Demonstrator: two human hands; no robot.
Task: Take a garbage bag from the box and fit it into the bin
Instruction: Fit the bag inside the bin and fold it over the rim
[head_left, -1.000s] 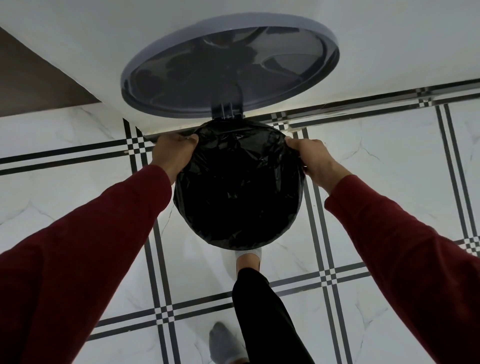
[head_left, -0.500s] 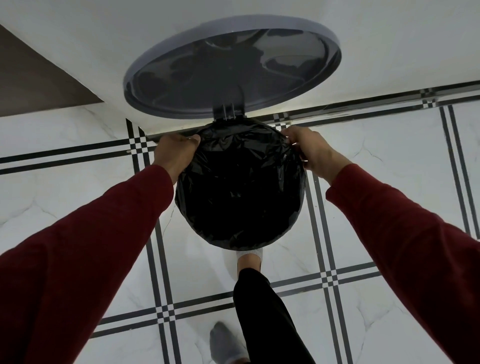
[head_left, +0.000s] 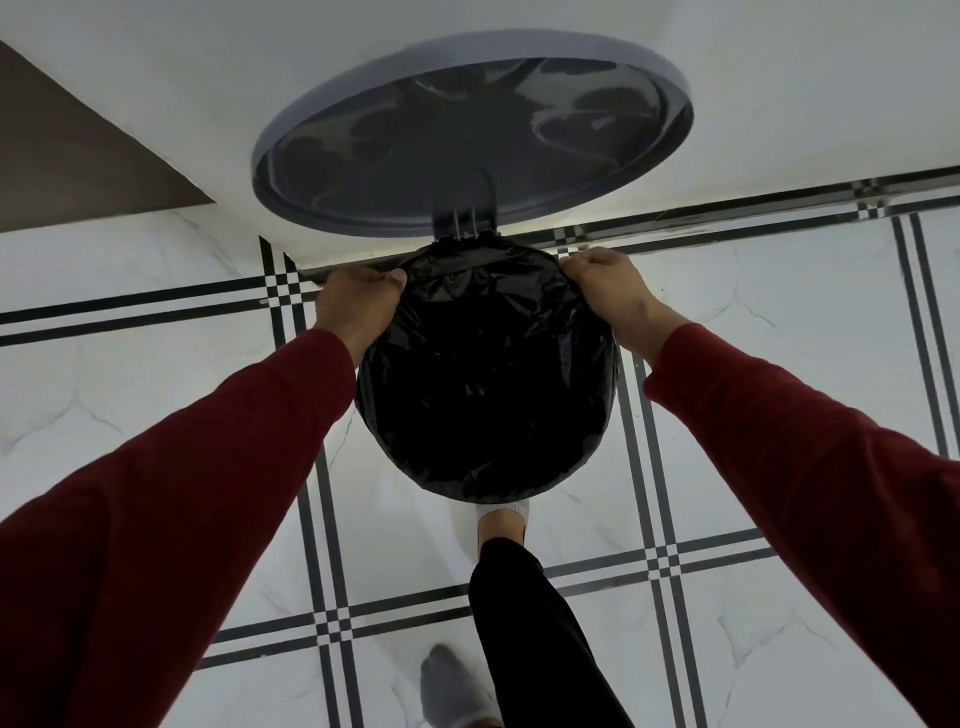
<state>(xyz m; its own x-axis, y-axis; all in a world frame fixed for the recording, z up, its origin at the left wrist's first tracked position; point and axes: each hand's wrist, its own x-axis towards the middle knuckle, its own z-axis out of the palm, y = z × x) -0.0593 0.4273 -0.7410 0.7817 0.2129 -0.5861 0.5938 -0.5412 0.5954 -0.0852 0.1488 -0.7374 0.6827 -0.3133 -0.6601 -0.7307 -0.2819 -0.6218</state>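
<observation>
Both hands are at the far rim of the bin — the left hand on the left side, the right hand on the right, each with fingers curled round a pinch of the black garbage bag where it folds over the edge. The bag is already inside the bin, its crinkled plastic lining the round opening and wrapped over the rim all the way round as far as can be seen. Behind the hands the grey lid stands tilted open on its hinge, leaning toward the white wall, its underside facing the camera. Both arms wear dark red sleeves. Just below the bin's near edge a foot in a white sock reaches in under the bin — what it touches there is hidden — with a black trouser leg above it. A second foot in a grey sock stands on the white tiled floor with its black double lines.
</observation>
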